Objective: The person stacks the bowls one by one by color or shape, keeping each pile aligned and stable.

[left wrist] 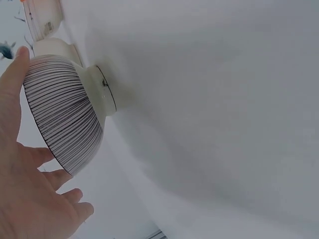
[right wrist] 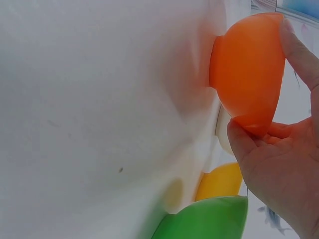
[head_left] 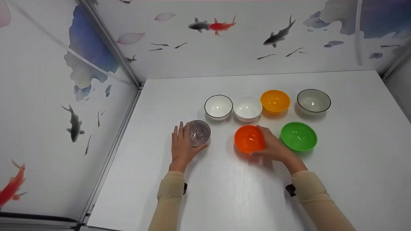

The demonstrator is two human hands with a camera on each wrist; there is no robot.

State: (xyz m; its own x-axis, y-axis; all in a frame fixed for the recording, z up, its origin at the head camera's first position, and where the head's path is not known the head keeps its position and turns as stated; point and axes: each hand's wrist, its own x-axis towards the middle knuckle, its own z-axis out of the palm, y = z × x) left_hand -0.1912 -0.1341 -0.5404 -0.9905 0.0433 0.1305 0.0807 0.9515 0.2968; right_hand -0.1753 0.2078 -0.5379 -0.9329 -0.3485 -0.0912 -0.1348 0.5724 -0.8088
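Note:
My left hand (head_left: pixel 181 147) spans the side of a small bowl with thin dark stripes (left wrist: pixel 65 109), thumb at one part of its rim and fingertips at another. The bowl stands upright on the white table, its foot close to the surface. My right hand (head_left: pixel 273 146) grips an orange bowl (head_left: pixel 249 138) by its right side. In the right wrist view the thumb is on the rim of that bowl, with the fingers bent around its opposite edge. Just right of this hand is a green bowl (head_left: pixel 298 136).
Behind the hands stand a white bowl with a dark rim (head_left: pixel 218 106), a plain white bowl (head_left: pixel 247 108), a yellow-orange bowl (head_left: pixel 275 101) and a grey-white dark-rimmed bowl (head_left: pixel 313 101). Walls printed with fish (head_left: pixel 279 36) border the table (head_left: pixel 224 199) at the back and left.

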